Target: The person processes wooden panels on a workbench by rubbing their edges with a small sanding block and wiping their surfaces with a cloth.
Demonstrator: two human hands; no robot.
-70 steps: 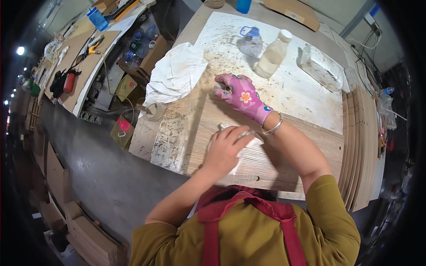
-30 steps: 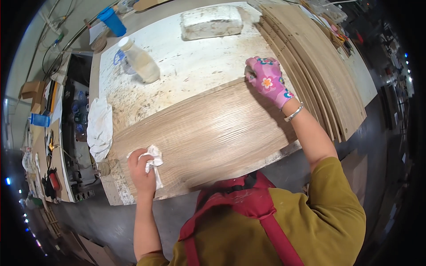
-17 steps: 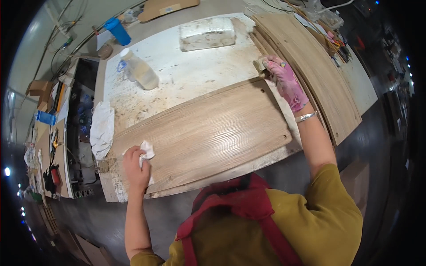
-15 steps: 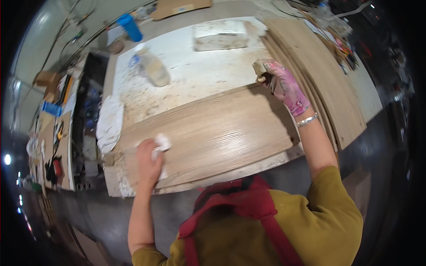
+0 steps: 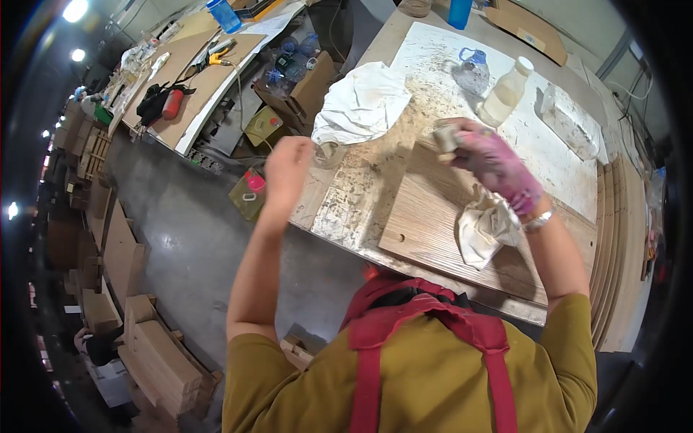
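Observation:
My bare left hand (image 5: 287, 173) is raised beside the left edge of the table, with its fingers curled in. Whether anything is inside them is hidden. Close to its fingertips stands a small clear jar (image 5: 330, 154). My right hand (image 5: 498, 162), in a pink patterned glove, grips a small pale block (image 5: 445, 138) above the far left part of a wood-grain board (image 5: 426, 209). On that board lies a crumpled off-white rag (image 5: 485, 229), just below my gloved hand and touched by neither hand. A larger white cloth (image 5: 364, 103) is spread at the table's left edge.
Beyond the board stand a milky bottle (image 5: 505, 94), a clear bottle with a blue handle (image 5: 473, 71) and a plastic-wrapped block (image 5: 570, 121). Stacked boards (image 5: 613, 245) line the right side. A side bench (image 5: 188, 115) with tools is at left, metal cans (image 5: 266, 128) below it.
The view has turned left. My left hand has let go of the rag, which now lies on the board, and moved to the table's left edge. My right hand still holds the pale block.

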